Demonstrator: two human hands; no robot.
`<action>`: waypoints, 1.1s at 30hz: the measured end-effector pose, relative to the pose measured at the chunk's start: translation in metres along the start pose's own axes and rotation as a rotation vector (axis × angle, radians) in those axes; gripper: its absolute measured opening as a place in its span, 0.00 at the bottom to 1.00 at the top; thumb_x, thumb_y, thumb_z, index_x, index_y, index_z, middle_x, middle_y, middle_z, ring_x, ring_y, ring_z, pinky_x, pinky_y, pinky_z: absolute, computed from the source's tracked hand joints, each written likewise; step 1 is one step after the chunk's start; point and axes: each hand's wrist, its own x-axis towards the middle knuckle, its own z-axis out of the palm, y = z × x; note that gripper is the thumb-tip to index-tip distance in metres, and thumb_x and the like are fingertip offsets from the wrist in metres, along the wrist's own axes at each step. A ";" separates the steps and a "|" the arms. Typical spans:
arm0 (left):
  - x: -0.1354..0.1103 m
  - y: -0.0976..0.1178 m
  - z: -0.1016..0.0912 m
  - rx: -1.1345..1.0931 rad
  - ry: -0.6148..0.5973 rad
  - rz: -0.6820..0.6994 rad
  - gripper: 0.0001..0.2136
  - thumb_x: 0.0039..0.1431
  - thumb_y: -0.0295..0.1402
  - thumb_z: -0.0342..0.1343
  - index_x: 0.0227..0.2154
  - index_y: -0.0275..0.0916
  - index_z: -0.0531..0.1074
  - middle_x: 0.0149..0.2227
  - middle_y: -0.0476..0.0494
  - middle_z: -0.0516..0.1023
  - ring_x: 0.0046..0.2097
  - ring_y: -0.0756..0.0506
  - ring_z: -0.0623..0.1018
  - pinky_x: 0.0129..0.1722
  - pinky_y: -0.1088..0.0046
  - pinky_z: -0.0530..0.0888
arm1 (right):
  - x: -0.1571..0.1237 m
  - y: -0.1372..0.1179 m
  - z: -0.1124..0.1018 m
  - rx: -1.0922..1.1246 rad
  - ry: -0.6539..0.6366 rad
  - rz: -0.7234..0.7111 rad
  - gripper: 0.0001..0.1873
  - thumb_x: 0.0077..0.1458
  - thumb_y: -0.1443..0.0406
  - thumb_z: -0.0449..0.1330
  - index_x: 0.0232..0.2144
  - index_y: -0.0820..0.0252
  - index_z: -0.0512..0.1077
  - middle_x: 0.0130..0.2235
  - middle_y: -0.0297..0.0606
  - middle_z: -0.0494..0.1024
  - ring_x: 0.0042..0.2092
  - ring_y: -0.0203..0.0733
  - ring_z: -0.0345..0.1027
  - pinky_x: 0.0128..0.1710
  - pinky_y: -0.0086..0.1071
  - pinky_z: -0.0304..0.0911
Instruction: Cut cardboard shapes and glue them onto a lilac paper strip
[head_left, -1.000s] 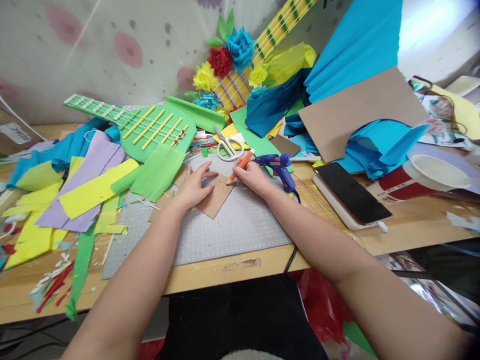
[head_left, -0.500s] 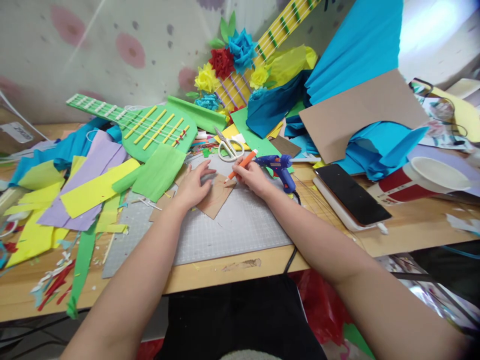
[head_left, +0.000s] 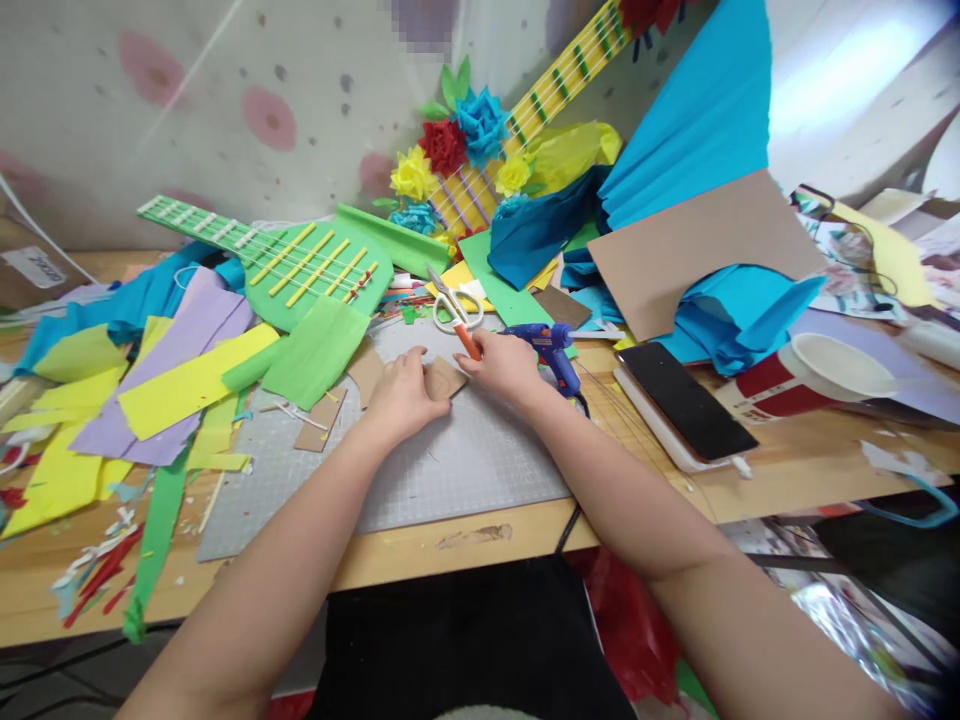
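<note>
My left hand is curled over a small brown cardboard piece, its thumb along the near edge and its fingers at the far side. A faint curved line is drawn on the cardboard. My right hand is closed round an orange pen, and its fingertips reach the cardboard's right corner. The pen's tip cannot be made out. Both hands are over the grey cutting mat. White-handled scissors lie just beyond the pen. Close behind my right hand is a blue glue gun.
A green paper guitar and coloured crepe paper lie left. Behind stands a yellow guitar with paper flowers. To the right are a phone, a paper cup and a large cardboard sheet. Cardboard scraps sit beside my left forearm.
My left hand has moved right and closed over the cardboard, which has turned and shifted back. The pen has swung from pointing down at the cardboard to a different tilt. The view has shifted slightly.
</note>
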 end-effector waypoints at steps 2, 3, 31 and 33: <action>0.003 -0.005 -0.002 -0.094 0.014 -0.043 0.38 0.37 0.36 0.62 0.55 0.33 0.57 0.45 0.36 0.71 0.48 0.37 0.71 0.47 0.61 0.66 | 0.001 -0.001 0.001 -0.083 -0.016 -0.002 0.17 0.50 0.52 0.54 0.35 0.58 0.69 0.31 0.41 0.75 0.34 0.43 0.68 0.32 0.31 0.54; 0.006 -0.009 -0.003 -0.167 0.037 -0.072 0.39 0.36 0.36 0.63 0.54 0.34 0.58 0.45 0.37 0.72 0.47 0.38 0.71 0.47 0.62 0.66 | 0.001 -0.001 0.001 -0.111 -0.025 0.001 0.17 0.50 0.52 0.54 0.35 0.58 0.69 0.32 0.41 0.76 0.34 0.44 0.68 0.32 0.31 0.54; 0.022 -0.028 -0.013 -1.254 0.335 -0.442 0.10 0.38 0.25 0.63 0.26 0.32 0.69 0.26 0.46 0.75 0.25 0.51 0.74 0.25 0.75 0.74 | -0.001 0.002 0.009 0.462 -0.046 -0.100 0.10 0.56 0.61 0.50 0.29 0.59 0.68 0.26 0.32 0.73 0.29 0.34 0.63 0.31 0.27 0.53; 0.022 -0.027 -0.014 -1.264 0.387 -0.413 0.10 0.40 0.25 0.62 0.27 0.32 0.70 0.28 0.45 0.75 0.26 0.51 0.75 0.25 0.75 0.74 | -0.001 0.002 0.006 0.393 0.006 -0.074 0.09 0.56 0.62 0.50 0.32 0.58 0.68 0.28 0.34 0.74 0.30 0.36 0.64 0.31 0.28 0.53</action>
